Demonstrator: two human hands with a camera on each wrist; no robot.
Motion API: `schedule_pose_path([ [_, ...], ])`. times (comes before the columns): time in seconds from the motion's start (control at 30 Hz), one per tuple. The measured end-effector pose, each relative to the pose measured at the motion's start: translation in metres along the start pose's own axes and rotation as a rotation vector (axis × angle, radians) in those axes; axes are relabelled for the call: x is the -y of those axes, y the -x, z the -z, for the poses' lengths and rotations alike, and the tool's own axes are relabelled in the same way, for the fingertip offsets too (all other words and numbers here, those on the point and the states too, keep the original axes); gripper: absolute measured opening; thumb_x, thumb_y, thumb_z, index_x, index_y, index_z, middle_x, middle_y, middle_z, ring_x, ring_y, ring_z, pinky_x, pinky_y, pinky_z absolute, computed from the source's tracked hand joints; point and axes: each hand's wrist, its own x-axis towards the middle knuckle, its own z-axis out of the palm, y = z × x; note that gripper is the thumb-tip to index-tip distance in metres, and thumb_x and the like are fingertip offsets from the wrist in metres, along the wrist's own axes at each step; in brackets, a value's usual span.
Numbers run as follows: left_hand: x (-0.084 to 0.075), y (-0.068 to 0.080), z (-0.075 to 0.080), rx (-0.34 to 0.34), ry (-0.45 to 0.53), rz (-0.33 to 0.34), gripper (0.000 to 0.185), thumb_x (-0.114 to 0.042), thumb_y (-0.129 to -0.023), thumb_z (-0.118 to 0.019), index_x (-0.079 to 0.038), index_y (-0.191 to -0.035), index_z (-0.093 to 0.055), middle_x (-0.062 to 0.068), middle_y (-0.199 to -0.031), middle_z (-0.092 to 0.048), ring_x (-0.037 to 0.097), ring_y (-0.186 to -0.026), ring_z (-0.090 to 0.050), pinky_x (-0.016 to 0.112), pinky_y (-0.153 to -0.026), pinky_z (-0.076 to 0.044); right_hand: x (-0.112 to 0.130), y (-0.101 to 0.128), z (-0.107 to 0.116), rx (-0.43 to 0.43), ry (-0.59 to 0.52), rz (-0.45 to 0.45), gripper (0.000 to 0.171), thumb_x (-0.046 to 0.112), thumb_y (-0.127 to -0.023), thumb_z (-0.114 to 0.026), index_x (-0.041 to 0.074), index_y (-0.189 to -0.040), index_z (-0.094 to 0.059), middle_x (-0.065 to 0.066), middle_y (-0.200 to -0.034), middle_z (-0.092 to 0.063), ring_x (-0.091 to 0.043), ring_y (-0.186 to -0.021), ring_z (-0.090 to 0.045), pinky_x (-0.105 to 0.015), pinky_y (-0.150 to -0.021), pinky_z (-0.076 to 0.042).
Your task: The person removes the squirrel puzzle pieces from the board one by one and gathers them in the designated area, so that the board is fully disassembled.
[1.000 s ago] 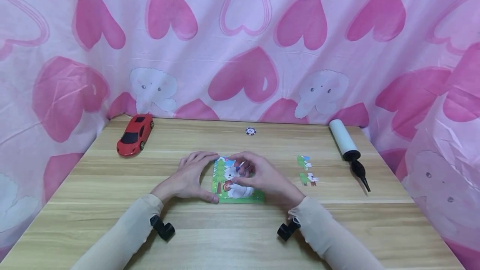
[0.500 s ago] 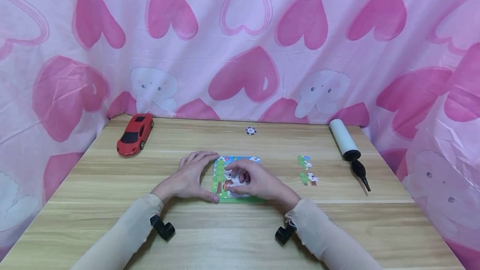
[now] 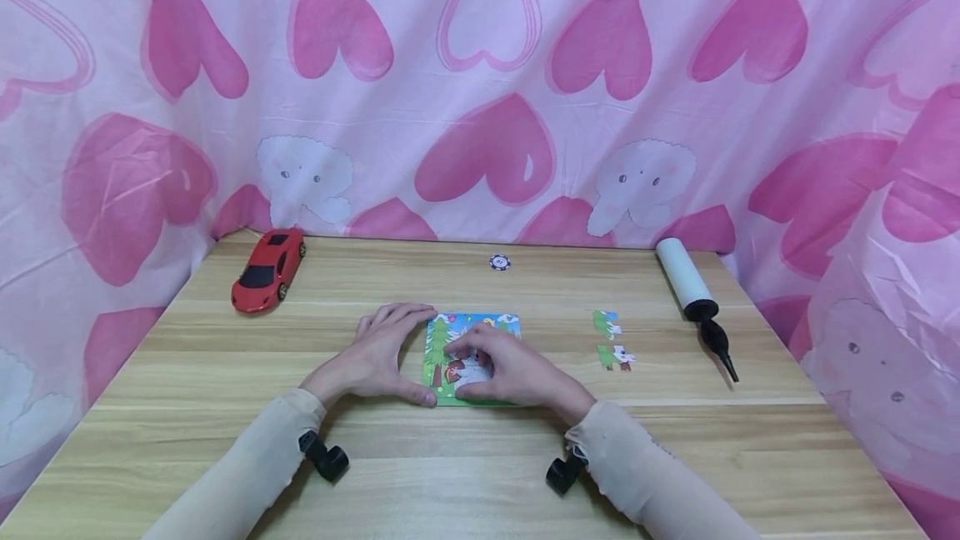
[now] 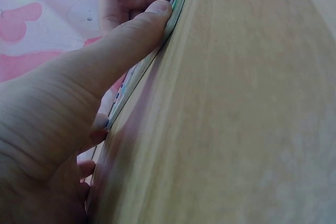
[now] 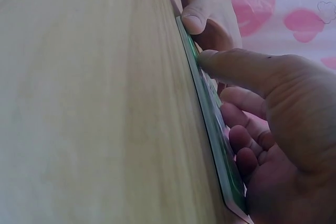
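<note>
Lower than a second ago, the right hand (image 3: 517,373) now lies on the puzzle (image 3: 471,357), fingers loosely curled and pressing its picture (nothing pinched). Left hand (image 3: 378,357) braces the puzzle's left edge, fingers fairly straight, thumb (image 4: 131,35) against the near edge. It sits mid-table (image 3: 187,440); two loose pieces (image 3: 611,340) lie to its right.

A pale wood-grain surface (image 3: 480,490) stands enclosed behind and at both sides by a pink curtain (image 3: 480,90) printed with hearts, evenly lit.
</note>
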Motion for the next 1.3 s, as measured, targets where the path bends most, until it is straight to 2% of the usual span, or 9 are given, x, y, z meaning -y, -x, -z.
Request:
schedule_pose_path([
  [0.3,0.0006,0.0002,-0.0002,0.004,0.0,0.005,0.135,-0.08,-0.066,-0.094,-0.017,-0.172,-0.041,0.009,-0.176,-0.04,0.04,-0.16,-0.031,0.072,-0.123,-0.028,0.0032,0.0007,-0.0012,0.003,0.029,-0.046,0.054,0.026,-0.096,-0.091,0.021,-0.146,-0.073,0.005,-0.13,-0.055,-0.014,-0.113,-0.056,-0.029,-0.094,-0.051],
  [0.5,0.0008,-0.0001,-0.0002,0.004,0.002,0.004,0.134,-0.08,-0.066,-0.094,-0.017,-0.172,-0.041,0.009,-0.176,-0.04,0.04,-0.16,-0.031,0.072,-0.123,-0.026,0.003,0.0003,-0.0017,0.004,0.04,-0.032,0.048,0.025,-0.096,-0.091,0.022,-0.142,-0.075,0.006,-0.129,-0.055,-0.013,-0.112,-0.056,-0.029,-0.094,-0.051],
  [0.83,0.0005,-0.0001,-0.0003,0.009,-0.004,0.011,0.134,-0.08,-0.067,-0.094,-0.016,-0.172,-0.041,0.009,-0.176,-0.04,0.041,-0.161,-0.03,0.072,-0.123,-0.027,0.003,-0.0012,-0.0033,0.016,0.014,-0.015,0.048,0.021,-0.096,-0.09,0.019,-0.141,-0.071,0.008,-0.131,-0.058,-0.012,-0.118,-0.057,-0.03,-0.102,-0.052],
  [1.03,-0.0003,-0.0004,-0.0002,0.008,-0.01,0.008,0.135,-0.081,-0.067,-0.094,-0.016,-0.172,-0.041,0.009,-0.176,-0.04,0.04,-0.161,-0.03,0.07,-0.122,-0.028,0.003,-0.0021,-0.0049,0.018,-0.025,0.008,0.05,0.016,-0.096,-0.09,0.017,-0.14,-0.066,0.008,-0.124,-0.065,-0.011,-0.114,-0.06,-0.03,-0.102,-0.052],
  [1.3,-0.0005,-0.0002,0.0004,0.01,0.006,0.009,0.134,-0.079,-0.067,-0.095,-0.015,-0.172,-0.041,0.01,-0.176,-0.04,0.041,-0.161,-0.029,0.072,-0.122,-0.027,0.0052,-0.0016,-0.005,0.015,-0.051,-0.03,0.057,0.027,-0.092,-0.095,0.019,-0.142,-0.068,0.012,-0.121,-0.066,-0.011,-0.112,-0.06,-0.03,-0.102,-0.052],
])
